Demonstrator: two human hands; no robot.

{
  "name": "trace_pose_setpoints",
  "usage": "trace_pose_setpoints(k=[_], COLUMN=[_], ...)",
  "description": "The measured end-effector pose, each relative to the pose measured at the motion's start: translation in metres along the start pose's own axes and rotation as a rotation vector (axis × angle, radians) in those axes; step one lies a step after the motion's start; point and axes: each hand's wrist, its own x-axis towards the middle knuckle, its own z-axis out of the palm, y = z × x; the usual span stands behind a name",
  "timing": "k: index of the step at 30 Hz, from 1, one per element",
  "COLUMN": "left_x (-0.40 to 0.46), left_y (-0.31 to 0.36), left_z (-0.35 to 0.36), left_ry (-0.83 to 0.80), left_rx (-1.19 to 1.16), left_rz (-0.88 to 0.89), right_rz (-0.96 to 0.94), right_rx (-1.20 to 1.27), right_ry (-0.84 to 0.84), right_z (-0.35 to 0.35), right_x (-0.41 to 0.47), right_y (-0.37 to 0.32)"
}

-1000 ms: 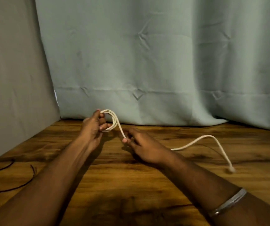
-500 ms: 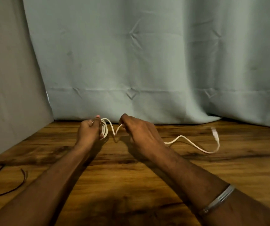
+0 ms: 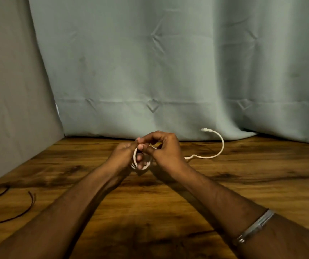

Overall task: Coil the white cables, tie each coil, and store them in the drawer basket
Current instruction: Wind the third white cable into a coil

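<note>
A white cable (image 3: 217,153) is partly wound into a small coil (image 3: 135,157) between my two hands, above the middle of the wooden table (image 3: 262,184). My left hand (image 3: 124,156) grips the coil, its fingers passing through the loops. My right hand (image 3: 165,150) presses against it from the right and pinches the cable at the top of the coil. The free tail runs right from under my right hand, curves up, and its plug end (image 3: 204,130) hangs lifted near the curtain. No drawer basket is in view.
A thin black cord (image 3: 9,217) lies on the table at the near left edge. A pale green curtain (image 3: 168,71) hangs behind the table and a grey panel (image 3: 9,90) closes off the left side. A metal bracelet (image 3: 256,227) is on my right wrist.
My right hand has come in against my left, laying another turn on the coil. The free tail is shorter and its plug end has swung up and leftwards.
</note>
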Motion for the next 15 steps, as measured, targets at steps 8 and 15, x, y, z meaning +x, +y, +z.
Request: trace_pose_setpoints(k=[8,15], left_x=[-0.008,-0.001], left_y=[0.008,0.006], left_z=[0.003,0.008], left_ry=[-0.054,-0.081], left_rx=[-0.071,-0.035], left_rz=[-0.067,-0.021], right_rz=[0.381,0.343], right_rx=[0.377,0.337], right_ry=[-0.127,0.031], right_z=[0.008,0.012], right_x=[0.005,0.006], right_y=[0.016,0.013])
